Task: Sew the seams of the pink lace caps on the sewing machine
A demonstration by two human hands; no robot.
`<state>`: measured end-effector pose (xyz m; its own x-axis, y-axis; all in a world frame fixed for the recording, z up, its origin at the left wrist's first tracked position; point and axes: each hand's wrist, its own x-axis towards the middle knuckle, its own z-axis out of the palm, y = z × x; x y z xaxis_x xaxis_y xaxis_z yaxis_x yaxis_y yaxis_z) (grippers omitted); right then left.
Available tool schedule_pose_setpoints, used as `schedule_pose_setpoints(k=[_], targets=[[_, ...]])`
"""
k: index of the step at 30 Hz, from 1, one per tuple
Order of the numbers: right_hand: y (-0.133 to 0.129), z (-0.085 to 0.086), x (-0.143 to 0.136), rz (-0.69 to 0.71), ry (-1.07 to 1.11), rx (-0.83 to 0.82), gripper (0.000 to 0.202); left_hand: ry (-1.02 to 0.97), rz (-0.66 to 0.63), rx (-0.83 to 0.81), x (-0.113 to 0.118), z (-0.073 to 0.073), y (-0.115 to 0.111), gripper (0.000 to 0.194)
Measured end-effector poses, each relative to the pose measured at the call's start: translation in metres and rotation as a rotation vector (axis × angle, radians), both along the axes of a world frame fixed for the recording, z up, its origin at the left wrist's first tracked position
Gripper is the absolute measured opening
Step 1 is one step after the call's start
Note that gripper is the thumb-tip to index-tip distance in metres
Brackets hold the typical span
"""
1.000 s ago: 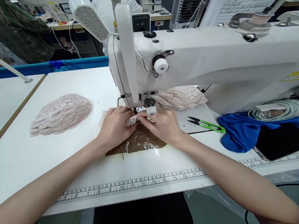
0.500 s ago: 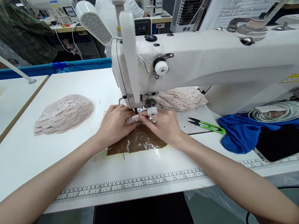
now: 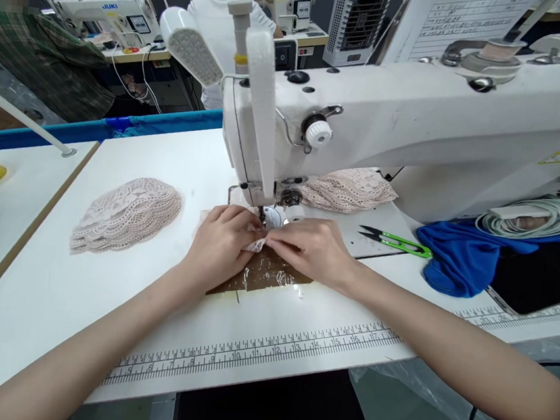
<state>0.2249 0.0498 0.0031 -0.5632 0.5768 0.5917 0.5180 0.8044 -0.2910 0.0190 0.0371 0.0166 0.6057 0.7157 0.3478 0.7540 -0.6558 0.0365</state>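
Close to the needle of a white sewing machine (image 3: 398,116), my left hand (image 3: 222,241) is closed on a small piece of pale pink lace (image 3: 255,244). My right hand (image 3: 318,250) pinches the same lace at its right edge, thumb and fingertips together. Most of the lace is hidden under the fingers. Beneath both hands lies a brown sheet under shiny clear tape (image 3: 269,272). A fanned stack of lace pieces (image 3: 128,215) rests on the table left of my left hand. Behind the needle, more lace (image 3: 349,189) lies bunched under the machine arm.
Right of the machine bed lie green thread snips (image 3: 398,242), a blue cloth (image 3: 459,253), a coil of pale tape (image 3: 531,218) and a black phone (image 3: 541,278). A printed ruler (image 3: 246,352) runs along the front edge. Two people sit beyond the blue-edged table.
My right fingertips have shifted on the lace, and its edge now sticks up between both hands. The whole view has moved slightly, so everything appears a little further right.
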Motion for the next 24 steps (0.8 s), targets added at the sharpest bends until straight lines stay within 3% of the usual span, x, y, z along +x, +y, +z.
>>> schedule_pose_setpoints(k=[3,8,24], targets=[[-0.006,0.001,0.003,0.122,-0.109,0.121,0.02,0.028,-0.048,0.123,-0.001,-0.006,-0.015,0.028],[-0.009,0.001,0.004,0.126,-0.217,0.302,0.018,0.051,-0.039,0.201,-0.003,-0.012,-0.029,0.03],[-0.01,0.0,0.003,0.123,-0.228,0.258,0.017,0.105,-0.027,0.217,-0.004,-0.012,-0.028,0.031]])
